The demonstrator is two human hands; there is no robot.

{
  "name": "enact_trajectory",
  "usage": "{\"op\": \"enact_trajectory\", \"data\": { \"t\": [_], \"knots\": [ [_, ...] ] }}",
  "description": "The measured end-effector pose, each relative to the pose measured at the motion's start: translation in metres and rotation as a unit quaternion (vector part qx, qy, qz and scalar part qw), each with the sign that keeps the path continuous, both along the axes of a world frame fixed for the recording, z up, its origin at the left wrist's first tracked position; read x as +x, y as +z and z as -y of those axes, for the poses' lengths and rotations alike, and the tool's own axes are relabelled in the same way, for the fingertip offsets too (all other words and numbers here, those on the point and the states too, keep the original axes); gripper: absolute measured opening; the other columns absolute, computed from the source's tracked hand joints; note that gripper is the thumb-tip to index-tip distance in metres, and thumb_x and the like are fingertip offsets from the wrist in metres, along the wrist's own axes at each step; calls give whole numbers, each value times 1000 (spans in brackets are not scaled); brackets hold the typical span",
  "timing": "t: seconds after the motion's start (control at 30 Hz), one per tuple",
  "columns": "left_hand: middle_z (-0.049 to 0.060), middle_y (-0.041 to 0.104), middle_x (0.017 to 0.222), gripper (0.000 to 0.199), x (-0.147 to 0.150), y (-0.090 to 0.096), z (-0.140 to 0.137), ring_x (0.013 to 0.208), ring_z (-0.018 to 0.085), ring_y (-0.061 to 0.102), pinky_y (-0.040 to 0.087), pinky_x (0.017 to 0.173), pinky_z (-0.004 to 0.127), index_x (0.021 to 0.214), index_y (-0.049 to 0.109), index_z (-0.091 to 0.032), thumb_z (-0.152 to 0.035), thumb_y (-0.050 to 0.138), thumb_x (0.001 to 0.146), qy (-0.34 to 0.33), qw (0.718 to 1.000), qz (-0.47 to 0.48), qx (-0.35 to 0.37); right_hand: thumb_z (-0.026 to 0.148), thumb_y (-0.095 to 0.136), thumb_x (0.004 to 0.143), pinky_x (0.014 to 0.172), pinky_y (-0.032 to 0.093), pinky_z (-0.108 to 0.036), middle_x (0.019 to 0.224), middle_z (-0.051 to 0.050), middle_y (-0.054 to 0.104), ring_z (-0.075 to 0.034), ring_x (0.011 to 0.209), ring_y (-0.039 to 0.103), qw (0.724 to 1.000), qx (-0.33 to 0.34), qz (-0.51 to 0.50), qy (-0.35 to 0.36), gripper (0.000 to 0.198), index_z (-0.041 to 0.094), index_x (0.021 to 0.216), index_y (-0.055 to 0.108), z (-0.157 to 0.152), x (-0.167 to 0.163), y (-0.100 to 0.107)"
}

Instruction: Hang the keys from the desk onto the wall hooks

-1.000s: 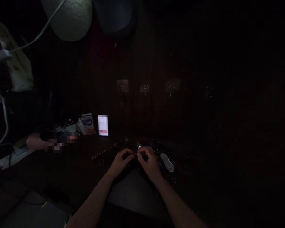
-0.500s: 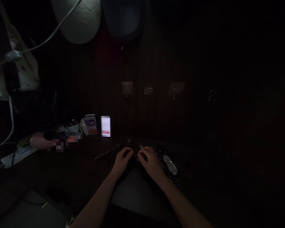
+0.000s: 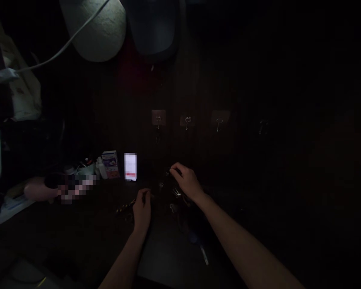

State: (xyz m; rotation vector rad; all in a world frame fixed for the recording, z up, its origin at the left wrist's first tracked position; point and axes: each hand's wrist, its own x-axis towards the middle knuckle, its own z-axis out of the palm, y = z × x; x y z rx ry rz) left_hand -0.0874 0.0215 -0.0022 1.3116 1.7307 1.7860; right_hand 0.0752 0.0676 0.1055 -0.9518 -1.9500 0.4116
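The scene is very dark. My right hand reaches above the tabletop, thumb and fingertips pinched on something small and dim that I cannot make out. My left hand rests lower on the left with curled fingers; whatever may be in them is hidden. Beside it lie a yellow-and-black cord and a small metal ring. Several keys lie below my right hand, with a small metal piece between the hands. Nearer me is another key, and a thin light-coloured piece lies close to the right forearm.
Metal hooks line the dark upright panel. A lit phone stands beside a small box and white bottles. A pink rounded object lies left. Two caps hang above, and a white cable crosses the upper left.
My hands have separated: the right moved up and forward, the left moved left towards the cord. Keys between them now show. The white oval object on the right is out of sight.
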Motion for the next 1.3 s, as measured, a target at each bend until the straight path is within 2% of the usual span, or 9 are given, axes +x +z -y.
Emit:
{"op": "enact_trajectory", "data": {
  "t": [0.4,0.53,0.67,0.83,0.97,1.1,1.3],
  "knots": [
    [1,63,67,29,-4,-1,-6,69,19,59,43,65,30,84,57,-20,-45,45,76,14,999,36,-36,32,44,84,60,38,-23,66,6,56,-10,58,53,997,22,-79,-1,15,23,77,53,-66,-37,77],
    [1,63,66,30,-3,1,-6,68,19,59,43,65,30,83,57,-20,-47,44,76,15,998,35,-41,28,42,84,60,39,-23,67,5,55,-10,57,52,997,27,-66,-9,13,22,77,51,-79,-48,101],
    [1,63,65,30,-2,1,-6,66,18,59,43,64,29,85,57,-20,-47,44,77,4,998,42,-37,28,39,85,64,39,-25,71,3,57,-13,66,54,998,33,-8,-49,15,22,79,51,-91,-54,116],
    [1,63,64,29,-2,0,-6,66,19,58,43,64,29,84,57,-21,-46,45,77,1,998,41,-39,28,35,87,69,40,-29,82,-3,62,-18,78,57,990,43,97,-89,18,23,89,53,-98,-57,122],
    [1,63,65,29,-2,-1,-7,67,19,59,43,65,29,85,56,-21,-47,45,77,-2,998,47,-51,29,34,89,70,41,-31,87,-5,64,-19,77,59,983,25,142,-113,21,23,97,52,-94,-57,119],
    [0,62,65,28,-2,0,-6,66,18,57,42,65,28,85,55,-21,-46,44,78,-6,998,44,-49,31,34,89,66,42,-29,86,-4,64,-17,70,60,986,2,125,-112,20,24,98,51,-94,-58,108],
    [-1,61,64,29,0,-3,-7,60,16,54,39,59,25,86,56,-21,-46,43,80,-6,998,36,-45,30,40,88,62,42,-27,75,0,63,-13,57,57,995,-23,70,-74,17,25,100,51,-95,-55,84]
  ]
}}
